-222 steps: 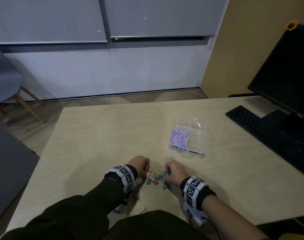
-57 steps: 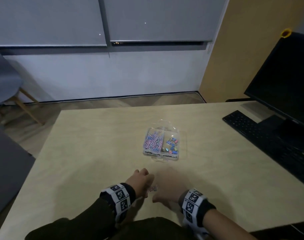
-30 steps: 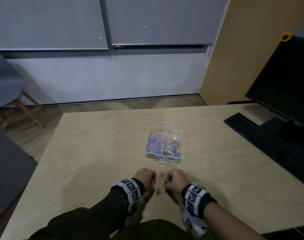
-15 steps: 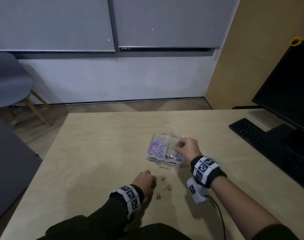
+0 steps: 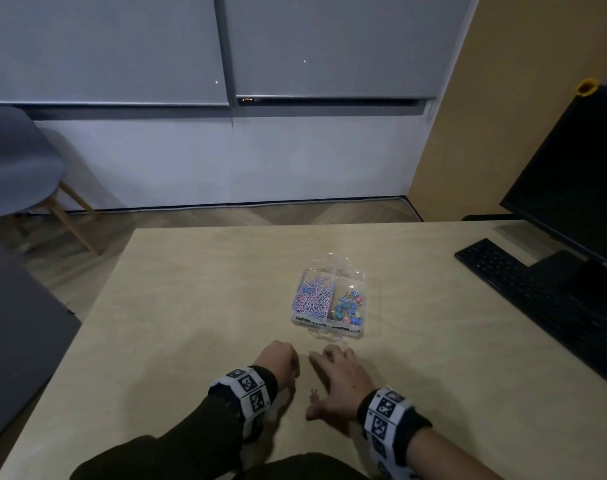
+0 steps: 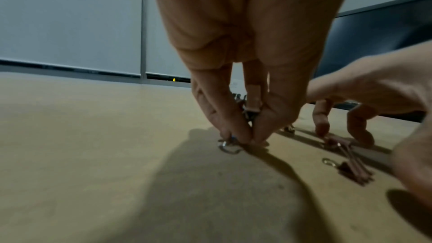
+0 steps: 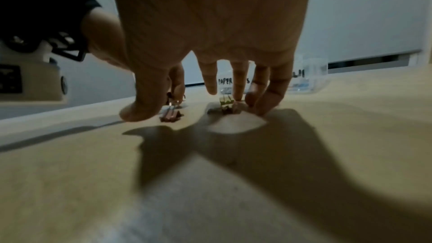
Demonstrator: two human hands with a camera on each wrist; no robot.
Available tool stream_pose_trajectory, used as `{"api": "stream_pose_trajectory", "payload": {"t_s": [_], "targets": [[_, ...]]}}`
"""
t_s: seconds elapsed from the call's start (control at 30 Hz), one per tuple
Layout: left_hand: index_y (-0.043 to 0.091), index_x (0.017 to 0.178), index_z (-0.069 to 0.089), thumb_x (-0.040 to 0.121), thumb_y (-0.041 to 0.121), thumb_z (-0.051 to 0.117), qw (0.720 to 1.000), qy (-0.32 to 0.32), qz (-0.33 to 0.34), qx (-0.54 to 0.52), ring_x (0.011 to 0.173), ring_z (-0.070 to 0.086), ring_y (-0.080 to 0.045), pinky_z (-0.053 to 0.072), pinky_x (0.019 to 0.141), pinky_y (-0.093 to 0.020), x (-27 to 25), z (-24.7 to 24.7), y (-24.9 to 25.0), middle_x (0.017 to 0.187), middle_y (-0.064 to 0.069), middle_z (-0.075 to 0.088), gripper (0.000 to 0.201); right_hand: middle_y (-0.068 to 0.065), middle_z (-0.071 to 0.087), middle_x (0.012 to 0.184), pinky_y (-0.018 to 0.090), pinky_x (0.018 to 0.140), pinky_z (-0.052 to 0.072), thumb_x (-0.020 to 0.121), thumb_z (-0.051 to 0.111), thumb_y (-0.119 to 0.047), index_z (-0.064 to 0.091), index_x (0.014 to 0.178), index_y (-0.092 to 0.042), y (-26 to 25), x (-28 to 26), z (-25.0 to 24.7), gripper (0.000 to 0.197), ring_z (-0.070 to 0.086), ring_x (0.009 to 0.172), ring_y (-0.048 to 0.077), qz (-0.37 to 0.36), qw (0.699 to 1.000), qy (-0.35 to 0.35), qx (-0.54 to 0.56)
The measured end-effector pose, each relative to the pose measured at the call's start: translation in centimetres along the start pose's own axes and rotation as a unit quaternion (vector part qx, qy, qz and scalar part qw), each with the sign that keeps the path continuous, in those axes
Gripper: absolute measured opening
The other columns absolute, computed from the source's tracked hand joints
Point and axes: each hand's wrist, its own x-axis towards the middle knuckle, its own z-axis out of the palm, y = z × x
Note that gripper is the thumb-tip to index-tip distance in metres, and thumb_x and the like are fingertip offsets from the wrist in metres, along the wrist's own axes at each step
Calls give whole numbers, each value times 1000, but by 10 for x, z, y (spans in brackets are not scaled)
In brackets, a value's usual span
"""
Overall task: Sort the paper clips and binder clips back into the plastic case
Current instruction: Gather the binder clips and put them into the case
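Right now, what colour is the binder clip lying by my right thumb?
Pink binder clip, clearest in the left wrist view.

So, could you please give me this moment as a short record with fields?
Surface: wooden table
Case: clear plastic case, open, beyond both hands
Left compartment: paper clips
Right compartment: binder clips
Left hand: pinches a clip on the table
Right hand: spread, fingertips over a loose clip
Also loose: pink binder clip between the hands
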Motion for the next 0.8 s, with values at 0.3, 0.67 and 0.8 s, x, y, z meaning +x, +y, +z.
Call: {"api": "stream_pose_trajectory", "payload": {"t_s": [0.3,0.67,0.8], "targets": [[9,101,71,76,21,72,996,65,11,-59,98,65,-21,47,86,-22,9,-22,4,105,-12,71,28,11,50,113,35,91,38,87,56,-18,58,101,-4,13,13,-1,19,44,107,29,-34,999,26,19],[7,100,71,80,16,68,997,51,17,-58,99,65,-21,47,86,-22,9,-12,16,106,-11,70,22,3,53,85,18,66,45,75,57,1,52,61,-20,35,4,-13,26,50,76,15,37,989,45,133],[8,103,70,84,14,63,996,72,5,-48,99,65,-20,47,86,-21,10,-11,8,107,-10,70,21,3,51,89,14,64,41,73,57,3,54,70,-21,34,1,-10,25,48,77,13,26,986,48,158]]}}
